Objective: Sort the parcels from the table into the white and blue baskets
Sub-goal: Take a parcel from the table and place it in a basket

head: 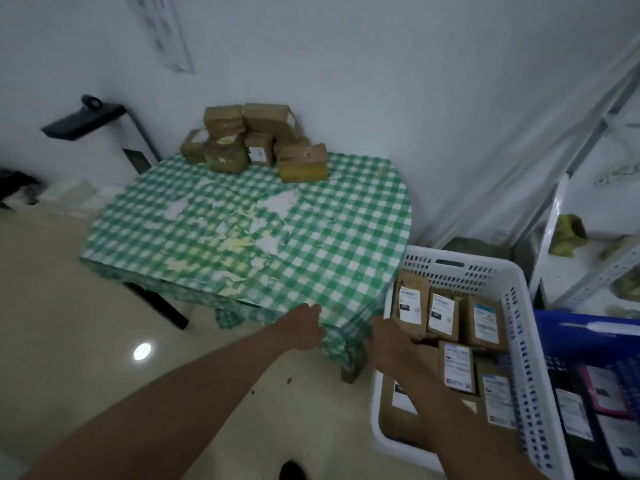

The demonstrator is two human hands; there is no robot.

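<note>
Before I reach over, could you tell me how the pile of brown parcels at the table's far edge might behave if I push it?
The pile of brown parcels looks loosely stacked, so its top boxes would probably topple. They seem stiff cardboard, unlikely to roll.

Both bare forearms extended forward. Left hand point(304, 329) reached ahead, back upward, fingers turned under and hidden. Right hand point(391, 344) angled down to the right, back upward, fingertips hidden; its grasp could not be told
</note>
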